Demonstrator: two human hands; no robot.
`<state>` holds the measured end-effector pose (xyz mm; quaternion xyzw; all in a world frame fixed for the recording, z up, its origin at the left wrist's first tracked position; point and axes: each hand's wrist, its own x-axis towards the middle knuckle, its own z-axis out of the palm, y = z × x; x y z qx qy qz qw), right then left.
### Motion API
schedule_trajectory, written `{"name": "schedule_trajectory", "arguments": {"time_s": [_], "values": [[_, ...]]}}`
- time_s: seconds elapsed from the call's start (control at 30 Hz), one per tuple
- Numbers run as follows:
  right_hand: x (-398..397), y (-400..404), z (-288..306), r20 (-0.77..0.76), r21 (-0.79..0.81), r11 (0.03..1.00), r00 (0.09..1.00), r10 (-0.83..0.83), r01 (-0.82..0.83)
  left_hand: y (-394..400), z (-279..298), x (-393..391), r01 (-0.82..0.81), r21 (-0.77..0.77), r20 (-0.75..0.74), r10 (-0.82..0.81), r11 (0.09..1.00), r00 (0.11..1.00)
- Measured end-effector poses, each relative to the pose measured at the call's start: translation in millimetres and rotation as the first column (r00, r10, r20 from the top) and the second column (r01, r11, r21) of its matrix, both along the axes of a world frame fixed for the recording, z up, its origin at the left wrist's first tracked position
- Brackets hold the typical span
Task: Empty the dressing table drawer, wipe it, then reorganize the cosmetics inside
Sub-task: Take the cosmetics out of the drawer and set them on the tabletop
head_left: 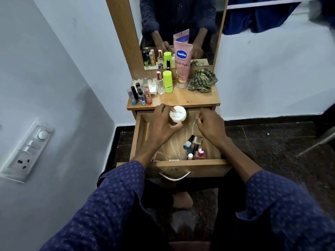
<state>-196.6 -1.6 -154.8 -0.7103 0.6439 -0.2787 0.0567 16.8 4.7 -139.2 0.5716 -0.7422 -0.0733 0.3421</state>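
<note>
White round jar [177, 114], left hand [161, 124] gripping

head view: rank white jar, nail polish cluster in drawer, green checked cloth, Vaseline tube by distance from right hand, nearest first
From the right hand:
1. White jar, just to its left over the drawer, gripped by the left hand.
2. Nail polish cluster, below it at the drawer's front right.
3. Green checked cloth, on the tabletop's back right.
4. Vaseline tube, standing against the mirror.
</note>
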Motion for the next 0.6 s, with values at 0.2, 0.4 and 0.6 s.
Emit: {"name": "schedule_trajectory", "arguments": {"time_s": [0.2,0.4,0.6], "values": [[18.4,0.0,6.1,-0.394,0.121,0.991,0.919,0.002,0.050,-4.1,29.7,1.1,-0.217,-0.055,-0.066,0.213,0.975,0.975],[30.4,-1.4,7.7,-0.525,0.155,0.981,0.851,-0.017,0.116,-16.7,41.8,-6.4,-0.320,-0.007,0.095,0.319,0.947,0.943],[33.4,-2.0,4.2,-0.521,0.184,0.967,0.852,-0.054,0.174,-26.1,42.0,-7.9,-0.336,0.012,0.229,0.325,0.942,0.918]]}}
